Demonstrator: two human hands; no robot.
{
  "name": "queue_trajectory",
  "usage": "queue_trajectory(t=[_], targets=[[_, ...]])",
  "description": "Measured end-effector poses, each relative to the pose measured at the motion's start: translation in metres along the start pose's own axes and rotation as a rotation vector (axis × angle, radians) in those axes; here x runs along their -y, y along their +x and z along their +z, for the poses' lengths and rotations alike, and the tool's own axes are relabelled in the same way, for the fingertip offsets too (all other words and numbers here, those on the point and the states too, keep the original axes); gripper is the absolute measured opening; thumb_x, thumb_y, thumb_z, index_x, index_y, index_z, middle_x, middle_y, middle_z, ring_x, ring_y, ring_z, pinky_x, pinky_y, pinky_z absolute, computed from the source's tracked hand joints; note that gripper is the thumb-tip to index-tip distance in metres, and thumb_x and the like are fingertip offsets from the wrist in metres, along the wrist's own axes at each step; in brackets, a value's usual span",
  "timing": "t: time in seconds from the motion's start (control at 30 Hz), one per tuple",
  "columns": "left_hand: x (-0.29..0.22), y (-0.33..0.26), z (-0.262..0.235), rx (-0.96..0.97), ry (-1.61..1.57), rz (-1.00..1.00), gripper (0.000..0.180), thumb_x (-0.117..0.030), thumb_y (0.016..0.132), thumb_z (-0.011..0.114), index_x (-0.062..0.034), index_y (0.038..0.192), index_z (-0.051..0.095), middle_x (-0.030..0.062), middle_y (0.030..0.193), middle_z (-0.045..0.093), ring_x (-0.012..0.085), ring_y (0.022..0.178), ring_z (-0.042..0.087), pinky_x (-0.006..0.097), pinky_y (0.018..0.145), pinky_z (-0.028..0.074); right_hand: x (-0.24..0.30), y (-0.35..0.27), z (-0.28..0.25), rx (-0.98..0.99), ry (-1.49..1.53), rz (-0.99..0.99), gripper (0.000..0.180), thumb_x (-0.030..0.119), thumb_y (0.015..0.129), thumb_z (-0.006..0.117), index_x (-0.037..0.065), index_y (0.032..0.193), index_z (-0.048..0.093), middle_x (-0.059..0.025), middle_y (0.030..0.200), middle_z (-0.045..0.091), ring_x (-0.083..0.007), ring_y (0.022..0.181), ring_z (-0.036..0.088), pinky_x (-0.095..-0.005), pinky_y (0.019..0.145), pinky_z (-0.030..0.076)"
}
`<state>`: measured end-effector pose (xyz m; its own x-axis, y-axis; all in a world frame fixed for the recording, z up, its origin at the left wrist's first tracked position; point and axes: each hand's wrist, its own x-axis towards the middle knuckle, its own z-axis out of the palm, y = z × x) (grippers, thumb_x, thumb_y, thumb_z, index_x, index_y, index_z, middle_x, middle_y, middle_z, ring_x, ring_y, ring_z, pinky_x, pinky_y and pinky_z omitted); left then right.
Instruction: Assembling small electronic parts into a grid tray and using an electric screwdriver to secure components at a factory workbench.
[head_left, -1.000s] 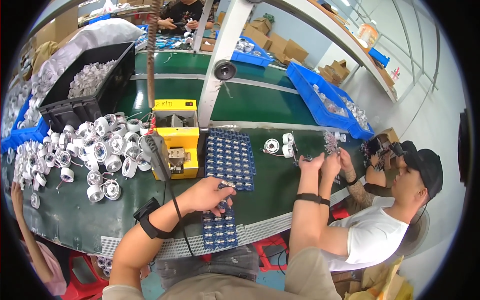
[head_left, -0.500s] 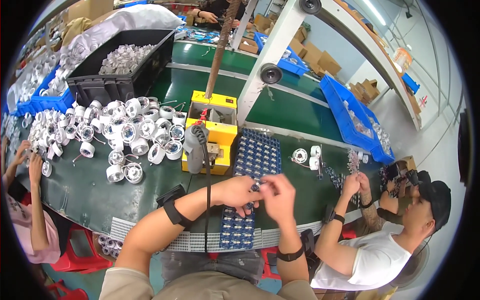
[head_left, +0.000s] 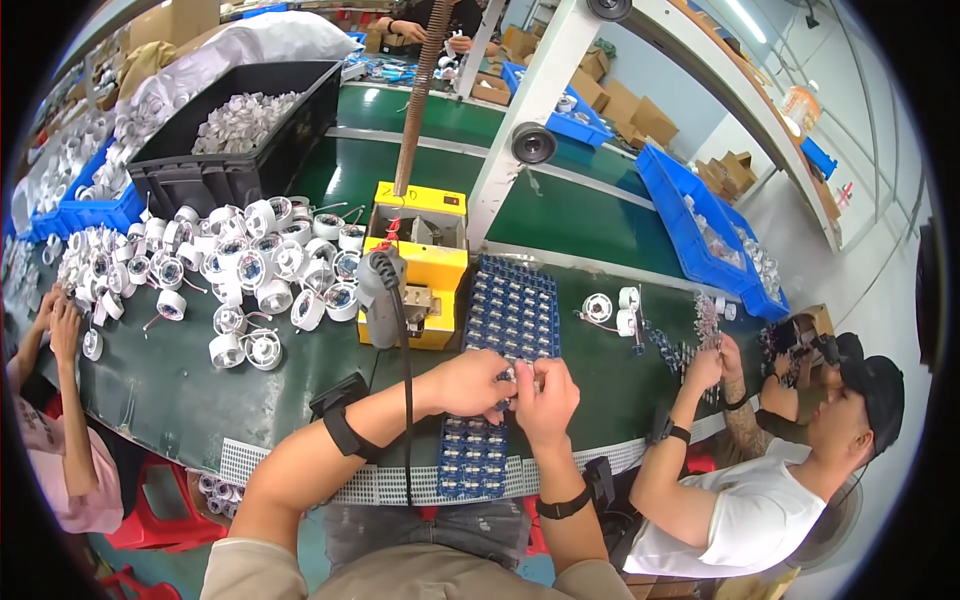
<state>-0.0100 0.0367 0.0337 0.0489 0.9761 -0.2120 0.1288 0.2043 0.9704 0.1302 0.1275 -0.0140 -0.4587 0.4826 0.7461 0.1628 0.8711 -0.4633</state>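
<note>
At the near side of the green worktable point(head_left: 170, 400), the black cord point(head_left: 408, 440) below the grey hanging tool point(head_left: 378, 300) crosses the left forearm point(head_left: 375, 415); lifting that arm could snag it and swing the tool. The far blue board panel point(head_left: 512, 305) lies beyond the hands. The near blue board panel point(head_left: 473, 458) overlaps the perforated strip point(head_left: 300, 470) at the table's near edge, so a brush from either wrist might tip it off. The left hand point(head_left: 470, 387) and right hand point(head_left: 546, 402) meet between the panels, both apparently pinching a small circuit piece point(head_left: 512, 378); uneven pulling could crack it or make it slip.

The hands cover where the panels come closest, so I cannot tell whether they touch. The piece's outline, too, is mostly lost behind fingers, and its exact contact points are too small to make out.
</note>
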Motion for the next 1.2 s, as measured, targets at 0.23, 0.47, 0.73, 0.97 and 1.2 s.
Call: queue_trajectory(t=[0.23,0.47,0.73,0.97,1.2], targets=[[0.013,0.001,-0.001,-0.181,0.171,0.224,0.023,-0.011,0.089,0.051,0.0014,0.105,0.064,0.0130,0.071,0.067,0.0203,0.062,0.069,0.032,0.065,0.054,0.005,0.014,-0.006,-0.283,1.238,1.126,0.023,0.029,0.099,0.045,0.007,0.096,0.052,-0.0056,0.077,0.054,-0.0131,0.053,0.048,-0.0241,0.040,0.033],[0.005,-0.003,-0.003,-0.215,0.316,0.176,0.026,-0.014,0.086,0.057,0.0025,0.104,0.062,0.0143,0.071,0.068,0.0223,0.063,0.069,0.033,0.064,0.054,0.003,0.000,0.004,0.233,0.625,0.555,0.022,0.022,0.095,0.053,0.003,0.086,0.056,-0.0031,0.068,0.055,-0.0079,0.055,0.048,-0.0243,0.045,0.035],[-0.003,-0.006,-0.010,-0.048,0.259,0.156,0.026,-0.017,0.086,0.060,0.0057,0.098,0.062,0.0161,0.077,0.069,0.0218,0.072,0.071,0.031,0.068,0.054,0.013,0.015,0.000,0.237,0.287,0.232,0.017,0.012,0.085,0.066,0.000,0.073,0.061,-0.0087,0.059,0.058,-0.0141,0.051,0.055,-0.0273,0.049,0.042],[0.008,-0.002,-0.017,0.111,0.007,0.152,0.022,-0.013,0.090,0.055,0.0041,0.103,0.061,0.0134,0.092,0.069,0.0161,0.087,0.068,0.027,0.077,0.053,0.015,0.016,0.005,0.122,0.215,-0.007,0.014,0.008,0.080,0.070,0.000,0.072,0.062,-0.0094,0.062,0.058,-0.0186,0.053,0.056,-0.0290,0.048,0.042],[0.005,-0.004,-0.013,0.034,0.130,0.139,0.018,-0.009,0.089,0.053,0.0053,0.095,0.062,0.0135,0.081,0.070,0.0190,0.080,0.070,0.029,0.072,0.055,0.010,0.019,0.008,0.059,0.167,-0.048,0.018,0.010,0.079,0.072,0.001,0.069,0.059,-0.0071,0.057,0.053,-0.0170,0.047,0.049,-0.0283,0.046,0.037]])
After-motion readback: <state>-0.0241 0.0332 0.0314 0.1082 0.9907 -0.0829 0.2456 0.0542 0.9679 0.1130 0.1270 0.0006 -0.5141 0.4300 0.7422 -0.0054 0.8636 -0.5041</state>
